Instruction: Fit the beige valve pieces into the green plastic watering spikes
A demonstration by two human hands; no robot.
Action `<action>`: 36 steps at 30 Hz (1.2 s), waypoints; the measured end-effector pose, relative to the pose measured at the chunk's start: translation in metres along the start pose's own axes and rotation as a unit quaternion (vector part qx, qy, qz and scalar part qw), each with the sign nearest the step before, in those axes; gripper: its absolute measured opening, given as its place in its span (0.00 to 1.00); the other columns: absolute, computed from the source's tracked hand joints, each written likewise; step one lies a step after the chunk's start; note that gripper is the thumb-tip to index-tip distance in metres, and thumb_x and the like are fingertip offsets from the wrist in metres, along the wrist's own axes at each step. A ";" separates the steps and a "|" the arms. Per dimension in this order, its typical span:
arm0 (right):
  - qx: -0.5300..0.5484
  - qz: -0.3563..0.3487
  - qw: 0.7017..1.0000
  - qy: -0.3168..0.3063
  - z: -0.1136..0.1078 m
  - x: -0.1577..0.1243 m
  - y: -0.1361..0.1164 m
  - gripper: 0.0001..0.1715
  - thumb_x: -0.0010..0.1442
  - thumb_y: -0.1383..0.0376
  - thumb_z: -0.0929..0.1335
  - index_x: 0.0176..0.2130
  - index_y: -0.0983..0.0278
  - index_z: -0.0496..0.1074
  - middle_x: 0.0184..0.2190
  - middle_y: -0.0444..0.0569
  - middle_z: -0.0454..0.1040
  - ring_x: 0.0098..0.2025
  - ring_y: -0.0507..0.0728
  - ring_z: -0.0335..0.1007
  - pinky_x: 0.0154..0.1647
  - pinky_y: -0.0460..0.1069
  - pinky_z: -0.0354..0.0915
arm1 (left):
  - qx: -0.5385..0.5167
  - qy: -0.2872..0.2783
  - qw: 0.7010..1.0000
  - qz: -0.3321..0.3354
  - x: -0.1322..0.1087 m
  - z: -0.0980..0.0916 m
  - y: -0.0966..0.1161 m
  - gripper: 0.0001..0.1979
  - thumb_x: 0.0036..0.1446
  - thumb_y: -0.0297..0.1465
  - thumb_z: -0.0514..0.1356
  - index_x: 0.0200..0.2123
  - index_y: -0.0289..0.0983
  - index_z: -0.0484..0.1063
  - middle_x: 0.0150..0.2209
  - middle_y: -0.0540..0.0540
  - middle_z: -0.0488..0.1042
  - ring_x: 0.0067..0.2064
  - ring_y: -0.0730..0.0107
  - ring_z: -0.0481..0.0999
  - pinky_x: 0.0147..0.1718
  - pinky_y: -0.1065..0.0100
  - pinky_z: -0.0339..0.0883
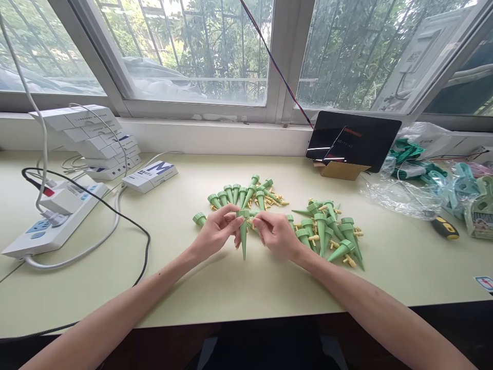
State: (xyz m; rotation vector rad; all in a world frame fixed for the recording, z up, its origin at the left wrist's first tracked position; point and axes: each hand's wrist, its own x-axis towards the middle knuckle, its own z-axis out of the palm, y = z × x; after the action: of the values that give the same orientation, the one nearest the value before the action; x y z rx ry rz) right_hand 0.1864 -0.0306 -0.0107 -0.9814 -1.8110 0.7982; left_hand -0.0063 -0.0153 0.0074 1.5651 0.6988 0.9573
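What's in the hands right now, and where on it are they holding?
One green spike, pinched at its wide top end between the left hand and the right hand; its pointed tip hangs free, pointing down.

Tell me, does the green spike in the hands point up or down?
Down. The left hand and right hand pinch the green spike at its wide top, and its narrow tip hangs toward the table.
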 end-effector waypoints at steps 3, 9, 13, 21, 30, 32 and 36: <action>0.004 0.007 1.000 -0.007 0.001 0.000 0.001 0.17 0.68 0.63 0.61 0.27 0.62 0.62 0.15 0.39 0.59 0.19 0.49 0.53 0.24 0.46 0.53 | 0.001 -0.005 1.000 0.003 0.000 -0.001 -0.001 0.10 0.64 0.36 0.60 0.40 0.36 0.65 0.21 0.54 0.70 0.19 0.74 0.71 0.22 0.69 0.71; 0.010 0.015 1.000 -0.005 -0.001 0.000 -0.005 0.17 0.67 0.62 0.62 0.26 0.63 0.63 0.16 0.40 0.61 0.19 0.49 0.54 0.24 0.46 0.53 | 0.000 -0.008 1.000 0.003 0.001 -0.002 -0.001 0.09 0.64 0.36 0.60 0.39 0.37 0.65 0.21 0.54 0.70 0.20 0.74 0.71 0.22 0.68 0.72; 0.012 0.007 1.000 -0.004 -0.002 0.000 -0.008 0.15 0.66 0.63 0.62 0.27 0.63 0.66 0.19 0.41 0.64 0.20 0.49 0.56 0.24 0.46 0.54 | 0.001 -0.007 1.000 0.005 0.000 -0.002 -0.001 0.08 0.64 0.35 0.59 0.39 0.37 0.65 0.20 0.55 0.69 0.19 0.75 0.70 0.21 0.69 0.72; 0.021 0.039 0.999 -0.018 -0.001 0.000 -0.007 0.17 0.67 0.61 0.61 0.27 0.63 0.64 0.16 0.40 0.61 0.19 0.49 0.55 0.23 0.46 0.53 | -0.006 -0.006 1.000 0.011 0.000 -0.002 -0.003 0.09 0.63 0.35 0.61 0.40 0.37 0.65 0.20 0.56 0.69 0.19 0.75 0.70 0.20 0.68 0.72; 0.041 0.045 0.998 -0.032 -0.002 -0.001 -0.007 0.17 0.67 0.61 0.61 0.27 0.62 0.63 0.16 0.40 0.63 0.19 0.49 0.58 0.23 0.45 0.56 | 0.026 0.002 1.000 0.003 0.000 -0.001 0.000 0.10 0.62 0.37 0.61 0.39 0.38 0.65 0.20 0.56 0.69 0.18 0.74 0.71 0.20 0.69 0.70; 0.039 0.036 0.998 -0.029 -0.002 -0.001 -0.007 0.16 0.67 0.62 0.62 0.27 0.63 0.65 0.18 0.41 0.65 0.20 0.49 0.59 0.24 0.45 0.58 | 0.027 0.002 1.000 0.000 0.000 -0.001 0.000 0.11 0.62 0.37 0.61 0.38 0.38 0.64 0.20 0.56 0.69 0.18 0.74 0.71 0.20 0.69 0.69; 0.031 0.021 0.999 -0.026 -0.003 -0.001 -0.009 0.15 0.67 0.62 0.62 0.28 0.63 0.67 0.20 0.42 0.67 0.20 0.49 0.61 0.25 0.46 0.59 | 0.029 0.001 1.000 -0.006 -0.001 -0.001 0.000 0.11 0.62 0.38 0.61 0.39 0.38 0.64 0.20 0.56 0.69 0.18 0.74 0.71 0.20 0.70 0.68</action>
State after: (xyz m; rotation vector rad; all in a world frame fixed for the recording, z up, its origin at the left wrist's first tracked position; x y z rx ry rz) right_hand 0.1867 -0.0350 -0.0027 -0.9681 -1.8038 0.9082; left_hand -0.0081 -0.0157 0.0077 1.6087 0.7429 0.9382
